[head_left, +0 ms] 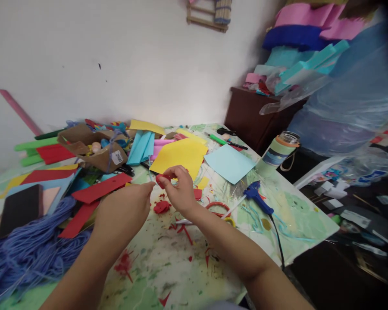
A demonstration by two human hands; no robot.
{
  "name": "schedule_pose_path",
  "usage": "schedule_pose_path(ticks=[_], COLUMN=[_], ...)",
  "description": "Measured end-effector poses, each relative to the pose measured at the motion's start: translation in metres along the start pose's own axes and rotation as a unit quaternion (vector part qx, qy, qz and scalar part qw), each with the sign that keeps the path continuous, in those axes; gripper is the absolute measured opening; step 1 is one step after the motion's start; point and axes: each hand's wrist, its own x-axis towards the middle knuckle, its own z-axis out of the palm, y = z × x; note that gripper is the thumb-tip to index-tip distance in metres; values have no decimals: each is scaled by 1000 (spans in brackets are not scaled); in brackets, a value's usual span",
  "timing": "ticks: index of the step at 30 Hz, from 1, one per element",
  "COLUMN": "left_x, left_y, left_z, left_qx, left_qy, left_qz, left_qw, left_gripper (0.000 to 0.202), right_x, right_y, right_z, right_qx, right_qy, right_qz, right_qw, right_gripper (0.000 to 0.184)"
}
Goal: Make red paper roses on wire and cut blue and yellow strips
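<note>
Over the middle of the paint-stained table [181, 267] my two hands meet. My right hand [181, 189] pinches a small red foam piece [161, 179] between thumb and fingers. My left hand [126, 211] is closed, its fingertips touching the same red piece from the left. Below them lies another small red foam shape [161, 207], with red scraps scattered around it. A pair of red-handled scissors [217, 208] lies just right of my right wrist.
A blue glue gun [257, 196] with its black cord lies to the right. Yellow [181, 157], light blue [229, 162] and red foam sheets [100, 188] cover the far side. Blue yarn [22, 249] is heaped at left. A bottle [280, 150] stands at the right edge.
</note>
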Motion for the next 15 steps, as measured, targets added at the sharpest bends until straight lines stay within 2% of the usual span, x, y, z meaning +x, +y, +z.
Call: schedule_pose_path(ticks=[3, 8, 15], left_x=[0, 2, 9], left_y=[3, 5, 5], left_z=[2, 7, 13], left_qx=[-4, -22, -54], left_qy=[-3, 35, 78], left_qz=[9, 24, 18], left_qw=[1000, 999, 995], left_gripper=[41, 35, 41], right_x=[1, 1, 0], right_y=[-2, -5, 1], right_z=[0, 0, 2], right_qx=[43, 81, 95], right_qy=[-3, -24, -32], right_qz=[42, 80, 67], right_qw=[998, 993, 993], right_gripper=[10, 8, 9])
